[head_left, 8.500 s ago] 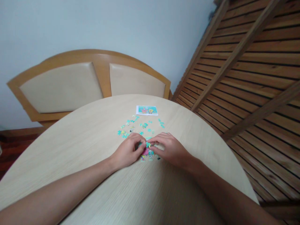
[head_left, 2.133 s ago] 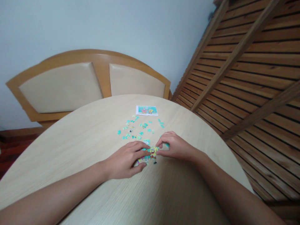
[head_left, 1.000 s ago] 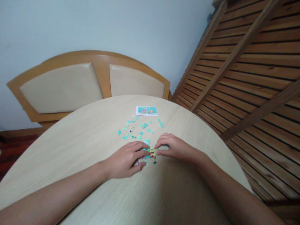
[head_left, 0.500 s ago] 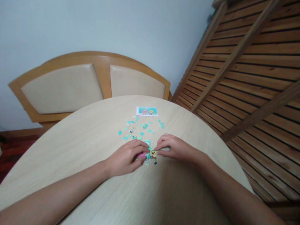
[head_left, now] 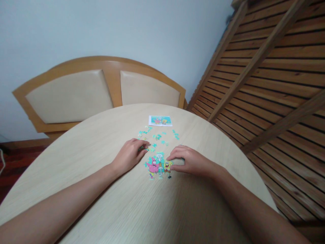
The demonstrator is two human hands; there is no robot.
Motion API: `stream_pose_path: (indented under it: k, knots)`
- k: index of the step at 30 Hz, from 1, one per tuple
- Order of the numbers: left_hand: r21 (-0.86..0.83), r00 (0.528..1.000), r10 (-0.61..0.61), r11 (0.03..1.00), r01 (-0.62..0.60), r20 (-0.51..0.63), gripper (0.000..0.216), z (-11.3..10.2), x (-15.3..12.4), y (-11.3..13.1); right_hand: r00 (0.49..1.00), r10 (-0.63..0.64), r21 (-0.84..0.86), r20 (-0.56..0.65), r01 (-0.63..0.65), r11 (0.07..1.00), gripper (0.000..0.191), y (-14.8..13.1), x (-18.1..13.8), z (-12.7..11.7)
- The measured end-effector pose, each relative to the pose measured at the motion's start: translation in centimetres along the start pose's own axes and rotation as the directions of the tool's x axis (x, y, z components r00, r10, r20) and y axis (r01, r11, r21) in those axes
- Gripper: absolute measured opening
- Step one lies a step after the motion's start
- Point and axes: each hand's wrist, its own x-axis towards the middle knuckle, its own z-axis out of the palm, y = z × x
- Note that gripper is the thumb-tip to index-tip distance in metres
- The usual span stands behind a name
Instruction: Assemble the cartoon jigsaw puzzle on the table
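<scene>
A small assembled puzzle section (head_left: 159, 165) with cartoon figures lies flat on the round wooden table (head_left: 106, 142). My right hand (head_left: 190, 160) rests at its right side, fingers curled, with thumb and forefinger pinched on its edge. My left hand (head_left: 130, 154) lies to the upper left of the section, apart from it. Its fingers are drawn together over the loose turquoise puzzle pieces (head_left: 156, 137), the tips closed on one small piece. A printed reference picture (head_left: 160, 120) lies farther back.
A wooden bench with two beige padded backs (head_left: 76, 95) stands behind the table against a pale wall. Slatted wooden panelling (head_left: 266, 78) runs along the right. The table edge curves close on the right side.
My left hand has lifted off the assembled section and moved back and left to the loose pieces, uncovering the pink figure. My right hand has stayed at the section's right edge.
</scene>
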Motion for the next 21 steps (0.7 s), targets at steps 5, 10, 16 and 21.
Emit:
stream_pose_path:
  k: [5,10,16,21]
  knots:
    - [-0.082,1.0,-0.019,0.996,0.018,-0.014,0.022,0.4,-0.1,-0.3,1.0,0.009,-0.004,0.009,-0.009,1.0,0.041,-0.5,0.0,0.3]
    - [-0.142,1.0,-0.007,0.99,0.005,-0.012,0.022,0.5,-0.1,-0.1,0.999,-0.008,-0.025,0.034,0.009,1.0,0.049,-0.6,0.0,0.5]
    - [-0.191,1.0,-0.012,0.981,0.01,-0.009,0.02,-0.2,-0.1,1.0,0.999,-0.017,-0.052,0.031,0.018,0.998,0.048,-0.3,0.0,0.7]
    - [-0.309,0.999,-0.038,0.951,0.027,-0.027,0.02,-0.3,-0.5,2.7,0.999,-0.027,-0.085,-0.027,0.025,0.996,0.038,-0.4,0.2,0.9]
